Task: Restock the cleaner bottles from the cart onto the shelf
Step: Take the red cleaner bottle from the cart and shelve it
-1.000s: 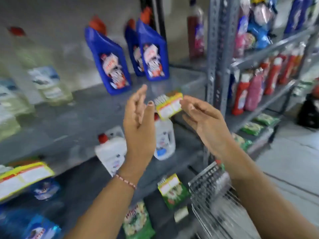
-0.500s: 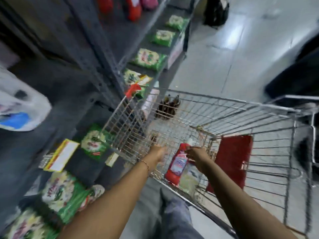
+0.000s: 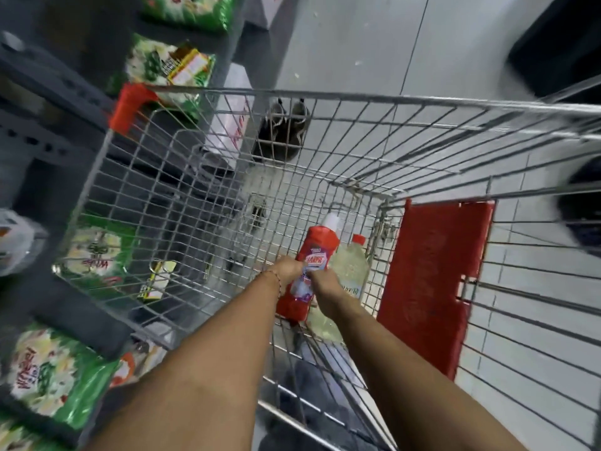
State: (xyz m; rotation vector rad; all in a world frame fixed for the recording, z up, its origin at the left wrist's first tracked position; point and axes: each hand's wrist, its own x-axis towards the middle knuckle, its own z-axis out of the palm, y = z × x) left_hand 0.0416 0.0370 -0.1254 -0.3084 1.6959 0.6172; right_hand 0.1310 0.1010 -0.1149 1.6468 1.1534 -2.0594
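two bare forearms reach down from the near edge into the silver wire shopping cart (image 3: 182, 196). the left hand (image 3: 287, 271), with a thin beaded bracelet (image 3: 276, 279) at the wrist, has its grip wrapped around the left side of the red plastic cleaner bottle with a white cap (image 3: 317, 252), at the label. the right hand (image 3: 325, 281) grips the same bottle from its right side, fingers curled onto the label, so both grips are closed on it. the bottle sits low in the cart's near right corner, between the two grips; its long axis runs from near to far, tilted slightly right, with the white cap pointing away from the person and the base hidden behind the wrists.

just right of the right grip, touching the red bottle, lies a pale yellowish clear bottle with a red cap (image 3: 349, 271), its cap also pointing away. farther right stands the cart's red plastic seat flap (image 3: 432, 281).

left of the left grip, outside the wire wall, grey metal shelves (image 3: 48, 99) carry green and white packets (image 3: 48, 372). beyond the grips, past the cart's far rim, a red corner guard (image 3: 130, 105) shows, then the pale tiled floor (image 3: 357, 43).
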